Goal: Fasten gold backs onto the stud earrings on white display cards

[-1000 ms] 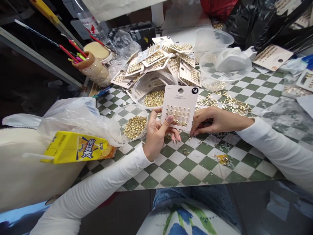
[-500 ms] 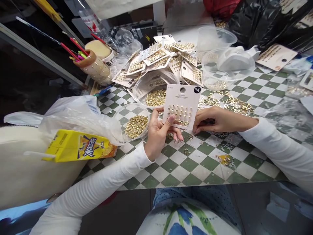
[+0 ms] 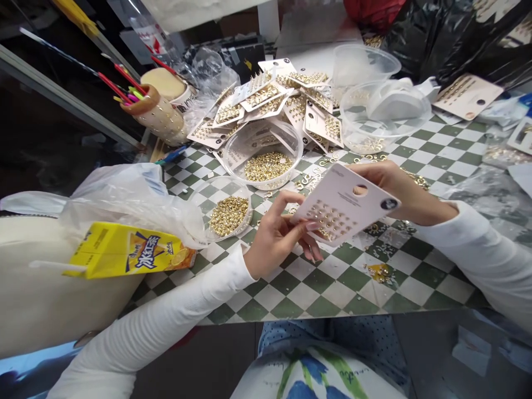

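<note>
My left hand (image 3: pixel 282 233) grips the lower left corner of a white earring card (image 3: pixel 341 191), thumb in front and fingers behind. The card is tilted, with rows of small gold studs, a hanging hole and a dark round price mark. Behind its right side is my right hand (image 3: pixel 390 188), palm down with bent fingers; its fingertips are hidden by the card. Gold hoop pieces (image 3: pixel 310 180) lie on the table just beyond the card. Left of it stand a clear tub (image 3: pixel 299 158) and a shallow clear dish (image 3: pixel 197 219), both holding small gold pieces.
A heap of filled earring cards (image 3: pixel 266 97) rises behind the tub. Clear tubs (image 3: pixel 386 124) stand at the back right. On the left are a yellow drink carton (image 3: pixel 108 249), a plastic bag (image 3: pixel 124 188) and a pen cup (image 3: pixel 160 113). Small bits (image 3: pixel 380 271) lie near the front edge.
The earring card has turned from upright to tilted, its top swinging right. My right hand has risen from the table beside the card to behind its right side. My left hand keeps its grip.
</note>
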Motion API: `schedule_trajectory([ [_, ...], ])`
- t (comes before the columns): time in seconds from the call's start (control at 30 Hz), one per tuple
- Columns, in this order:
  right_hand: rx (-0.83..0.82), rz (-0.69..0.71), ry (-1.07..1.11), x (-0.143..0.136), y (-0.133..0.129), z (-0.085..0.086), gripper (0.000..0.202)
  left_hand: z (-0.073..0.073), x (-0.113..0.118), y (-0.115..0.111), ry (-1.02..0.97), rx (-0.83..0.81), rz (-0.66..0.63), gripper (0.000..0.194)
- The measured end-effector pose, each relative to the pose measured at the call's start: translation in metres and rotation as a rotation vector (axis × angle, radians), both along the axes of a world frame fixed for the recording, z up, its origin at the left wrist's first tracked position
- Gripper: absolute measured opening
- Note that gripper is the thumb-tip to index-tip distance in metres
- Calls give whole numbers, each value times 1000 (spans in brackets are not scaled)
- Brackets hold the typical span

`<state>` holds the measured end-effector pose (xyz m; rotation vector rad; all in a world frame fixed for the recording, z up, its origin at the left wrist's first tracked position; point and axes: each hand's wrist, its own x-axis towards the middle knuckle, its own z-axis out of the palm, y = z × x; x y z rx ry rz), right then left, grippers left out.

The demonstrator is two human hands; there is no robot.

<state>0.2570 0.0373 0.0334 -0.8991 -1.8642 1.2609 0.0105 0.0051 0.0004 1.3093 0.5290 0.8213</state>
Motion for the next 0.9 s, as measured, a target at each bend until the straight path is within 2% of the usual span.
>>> schedule_trajectory([
  [0.13, -213, -41, 181, -15, -16, 4, 16, -5, -7, -6, 19, 267, 15, 19],
  [0.27, -348, 88, 281, -22, -28, 0, 14, -8, -11, -5, 0, 442, 38, 37],
  [0.37, -423, 153, 326, -24, -32, 0, 28, -5, -12, -6, -5, 480, 10, 43],
  [0.53, -541, 158, 392, -27, -34, 3, 49, -3, -12, -10, 24, 449, 14, 49],
  [0.63, -599, 106, 319, -30, -33, 2, 42, -10, -15, -8, 49, 533, 57, 50],
  [0.73, -614, 32, 210, -32, -32, 1, 27, -11, -20, -2, 160, 697, 23, 35],
  [0.8, -610, 34, 188, -34, -33, 2, 20, -4, -21, -4, 254, 847, -60, 21],
  [0.83, -610, 47, 195, -34, -34, 3, 19, 2, -21, -8, 274, 858, -69, 14],
  [0.87, -614, 65, 208, -35, -34, 4, 18, 9, -20, -14, 309, 845, -36, 16],
  [0.9, -618, 85, 224, -35, -35, 4, 17, 15, -19, -22, 382, 812, 70, 21],
])
